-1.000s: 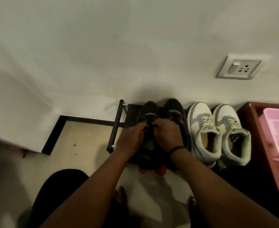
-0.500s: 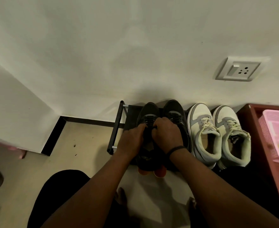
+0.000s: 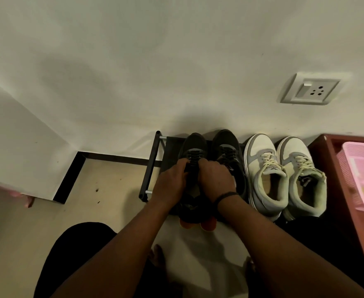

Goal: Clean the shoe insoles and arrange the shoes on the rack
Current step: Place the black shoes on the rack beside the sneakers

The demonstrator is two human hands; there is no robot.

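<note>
A low black shoe rack stands against the wall. On it sit a pair of black sneakers and a pair of white and grey sneakers, toes to the wall. My left hand and my right hand grip the two sides of the opening of the left black sneaker, fingers curled at its laces. The right black sneaker lies partly under my right hand. Orange shoe tips show below the rack's front edge.
A dark red cabinet stands right of the rack, with a pink basket on it. A wall socket is above the white pair. My bare feet rest on the beige floor in front. A wall corner juts out at the left.
Both hands stay on the left black sneaker with only slight finger shifts. The camera view has drifted a little.
</note>
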